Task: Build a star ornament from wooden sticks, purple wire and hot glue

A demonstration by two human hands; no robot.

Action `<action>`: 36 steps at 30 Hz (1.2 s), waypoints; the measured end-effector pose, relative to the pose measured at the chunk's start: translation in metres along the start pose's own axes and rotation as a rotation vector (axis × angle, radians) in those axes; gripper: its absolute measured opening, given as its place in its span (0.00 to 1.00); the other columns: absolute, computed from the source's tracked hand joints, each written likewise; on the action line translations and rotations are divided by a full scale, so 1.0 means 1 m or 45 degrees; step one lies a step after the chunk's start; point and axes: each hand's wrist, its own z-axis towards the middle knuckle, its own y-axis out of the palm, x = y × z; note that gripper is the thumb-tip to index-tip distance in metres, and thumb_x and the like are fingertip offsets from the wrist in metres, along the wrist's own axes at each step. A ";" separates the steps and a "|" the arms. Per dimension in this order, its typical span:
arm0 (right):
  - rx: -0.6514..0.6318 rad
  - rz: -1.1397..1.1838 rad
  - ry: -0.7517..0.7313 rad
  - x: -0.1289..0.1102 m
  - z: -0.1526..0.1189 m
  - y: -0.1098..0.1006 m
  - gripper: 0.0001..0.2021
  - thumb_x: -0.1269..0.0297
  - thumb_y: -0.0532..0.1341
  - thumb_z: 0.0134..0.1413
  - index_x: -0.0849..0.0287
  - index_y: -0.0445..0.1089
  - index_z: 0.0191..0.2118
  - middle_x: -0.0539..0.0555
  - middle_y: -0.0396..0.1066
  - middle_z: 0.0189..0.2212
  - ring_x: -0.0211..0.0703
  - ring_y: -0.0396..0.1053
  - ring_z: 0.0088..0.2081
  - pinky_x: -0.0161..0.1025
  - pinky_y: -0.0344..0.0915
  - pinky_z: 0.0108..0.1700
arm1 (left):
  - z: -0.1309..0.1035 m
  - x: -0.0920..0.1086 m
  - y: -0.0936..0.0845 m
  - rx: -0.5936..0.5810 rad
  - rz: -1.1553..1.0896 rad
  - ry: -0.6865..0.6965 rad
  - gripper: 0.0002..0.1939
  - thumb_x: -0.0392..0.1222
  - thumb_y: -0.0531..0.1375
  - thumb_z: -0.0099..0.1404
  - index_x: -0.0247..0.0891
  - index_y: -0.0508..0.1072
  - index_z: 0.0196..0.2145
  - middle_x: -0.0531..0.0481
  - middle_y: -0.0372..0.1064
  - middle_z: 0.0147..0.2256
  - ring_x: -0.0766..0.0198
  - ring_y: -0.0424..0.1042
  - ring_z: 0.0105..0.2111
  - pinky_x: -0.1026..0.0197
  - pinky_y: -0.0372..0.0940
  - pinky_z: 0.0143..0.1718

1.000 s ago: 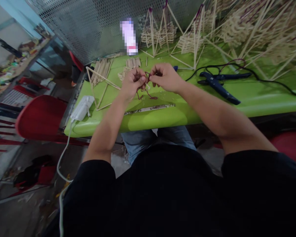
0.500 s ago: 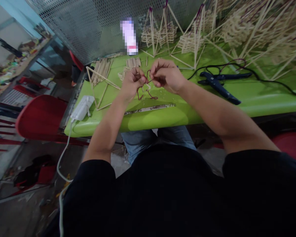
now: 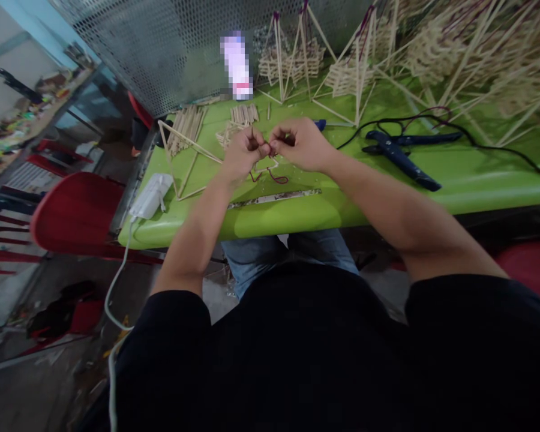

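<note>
My left hand and my right hand meet fingertip to fingertip over the green table. Both are closed in a pinch on a thin dark red string, whose loose loop hangs below onto the tabletop. A small pale stick frame shows just under the fingertips, partly hidden by them. Behind my left hand lie short cut sticks and a small stack of crossed sticks. Left of it stands a larger triangular stick frame.
Blue-handled pliers and a black cable lie to the right. Finished-looking stick structures crowd the back right. A white power adapter sits at the left edge, and a blurred bright phone-like shape leans behind.
My hands have come together, the right moving slightly left until the fingertips touch. The string loop that showed between them has been drawn in.
</note>
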 end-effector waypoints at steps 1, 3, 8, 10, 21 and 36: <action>-0.002 -0.011 0.000 0.002 0.001 0.000 0.15 0.53 0.79 0.70 0.49 0.77 0.36 0.53 0.79 0.33 0.51 0.75 0.39 0.52 0.84 0.50 | 0.000 -0.001 0.000 -0.023 -0.006 0.013 0.45 0.83 0.87 0.51 0.48 0.69 0.34 0.57 0.76 0.28 0.60 0.77 0.39 0.49 0.69 0.47; 0.021 -0.027 -0.016 0.007 0.003 0.001 0.16 0.52 0.78 0.72 0.48 0.75 0.36 0.53 0.78 0.34 0.52 0.75 0.41 0.54 0.85 0.55 | -0.001 -0.003 -0.002 -0.061 0.005 0.037 0.43 0.82 0.86 0.54 0.47 0.70 0.35 0.56 0.77 0.29 0.59 0.81 0.40 0.50 0.70 0.46; 0.081 0.082 0.013 0.018 0.006 0.004 0.19 0.47 0.76 0.78 0.48 0.72 0.39 0.49 0.69 0.30 0.49 0.73 0.36 0.51 0.85 0.50 | -0.003 0.001 -0.004 -0.136 0.022 0.065 0.39 0.76 0.87 0.59 0.46 0.73 0.37 0.54 0.78 0.31 0.60 0.83 0.41 0.51 0.73 0.48; 0.071 0.198 0.066 0.019 0.007 0.002 0.20 0.45 0.78 0.77 0.47 0.71 0.40 0.46 0.69 0.29 0.45 0.71 0.31 0.47 0.83 0.41 | -0.004 0.002 -0.003 -0.134 0.000 0.085 0.39 0.75 0.89 0.57 0.46 0.74 0.38 0.54 0.79 0.31 0.59 0.83 0.39 0.51 0.74 0.46; 0.308 0.350 -0.145 0.007 0.009 -0.009 0.15 0.50 0.78 0.69 0.44 0.74 0.49 0.47 0.79 0.32 0.50 0.81 0.36 0.48 0.82 0.42 | -0.002 0.002 -0.002 -0.073 -0.014 0.036 0.30 0.70 0.88 0.62 0.46 0.83 0.40 0.53 0.82 0.32 0.62 0.78 0.34 0.53 0.70 0.39; 0.225 0.091 -0.072 -0.006 -0.001 0.000 0.11 0.50 0.79 0.71 0.46 0.83 0.51 0.56 0.88 0.49 0.59 0.85 0.57 0.55 0.86 0.59 | -0.008 0.012 0.005 -0.220 0.007 0.052 0.18 0.47 0.89 0.65 0.42 0.86 0.34 0.53 0.82 0.31 0.65 0.79 0.32 0.60 0.74 0.38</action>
